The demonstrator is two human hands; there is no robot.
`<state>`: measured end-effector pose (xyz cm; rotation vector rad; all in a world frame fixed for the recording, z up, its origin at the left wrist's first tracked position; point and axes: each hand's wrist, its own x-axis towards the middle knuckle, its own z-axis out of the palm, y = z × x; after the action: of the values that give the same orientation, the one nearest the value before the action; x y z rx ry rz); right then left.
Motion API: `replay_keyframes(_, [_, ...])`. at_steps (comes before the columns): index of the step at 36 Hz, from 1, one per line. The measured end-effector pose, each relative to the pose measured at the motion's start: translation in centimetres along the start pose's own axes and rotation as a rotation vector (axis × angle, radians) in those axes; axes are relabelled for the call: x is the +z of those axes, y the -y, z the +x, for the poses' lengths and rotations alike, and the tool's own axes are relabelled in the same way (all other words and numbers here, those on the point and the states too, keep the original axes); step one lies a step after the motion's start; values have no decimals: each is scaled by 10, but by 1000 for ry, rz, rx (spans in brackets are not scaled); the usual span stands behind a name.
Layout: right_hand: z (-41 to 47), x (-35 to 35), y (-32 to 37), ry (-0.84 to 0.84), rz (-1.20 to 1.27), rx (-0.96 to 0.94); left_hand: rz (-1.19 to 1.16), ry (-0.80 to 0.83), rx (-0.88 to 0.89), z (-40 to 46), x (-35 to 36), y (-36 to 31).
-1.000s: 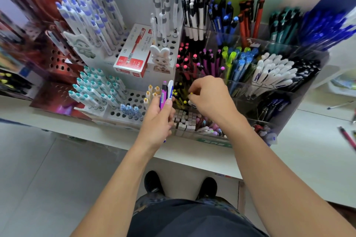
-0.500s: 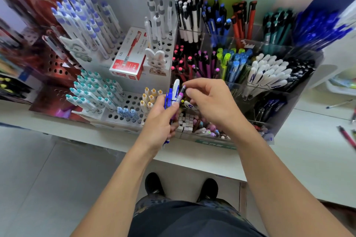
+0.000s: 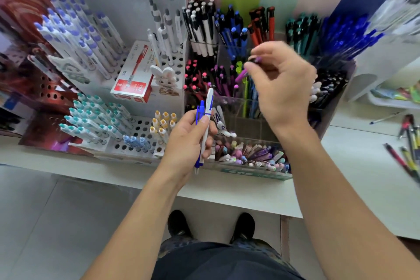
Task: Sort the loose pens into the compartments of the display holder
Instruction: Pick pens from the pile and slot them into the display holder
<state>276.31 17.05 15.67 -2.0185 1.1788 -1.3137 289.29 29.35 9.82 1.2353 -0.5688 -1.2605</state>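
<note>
The clear acrylic tiered display holder (image 3: 336,98) stands on a white shelf (image 3: 354,166), and everything here is placed against it. Above its middle tier the right hand (image 3: 281,82) hangs with fingers curled, thumb and forefinger pinching a slim purple pen (image 3: 242,74) that slants down toward the compartment of purple and black pens (image 3: 223,82) in that tier; motion blur hides whether its tip has entered the compartment. In front of the holder's left end, the left hand (image 3: 188,141) grips two pens upright in a closed fist: a white pen with blue print (image 3: 208,120) and, touching it on its left, a blue pen (image 3: 200,112), thumb pressed across both barrels. Their lower tips stick out below the palm, over the shelf's front edge. The holder's back tier carries black-and-white pens (image 3: 202,27), blue pens (image 3: 231,29) and red-orange pens (image 3: 261,25); its front, lowest compartment holds a jumble of pastel pens (image 3: 252,154) lying flat. Just left of the holder is a white perforated stand (image 3: 141,125) with teal-capped pens (image 3: 91,116), and a red and white pen box (image 3: 134,79) lies on it. Well to the right of the holder, a few loose pens (image 3: 409,150) lie on the shelf.
</note>
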Motion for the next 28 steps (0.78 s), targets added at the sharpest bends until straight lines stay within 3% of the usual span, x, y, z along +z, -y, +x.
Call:
replay_keyframes(3, [-2,15,-9,76,-117,-19,48,-41,25,0,-1,2])
replay_keyframes(13, [-18,34,-9,110,-528,-206,133,-52,84,0,-3,3])
replay_keyframes(16, [-32,21,-1,82,-408,-149,229,-63,195,1,2,1])
replay_keyframes(20, [-50,6,9,230,-55,133,558,-27,409,4,12,-2])
replay_keyframes(25, [-59,-11,3,255,324,489,707,40,518,3,33,-5])
replay_keyframes(28, [-61,-22,-4,248,388,567,794,81,547,6,40,1])
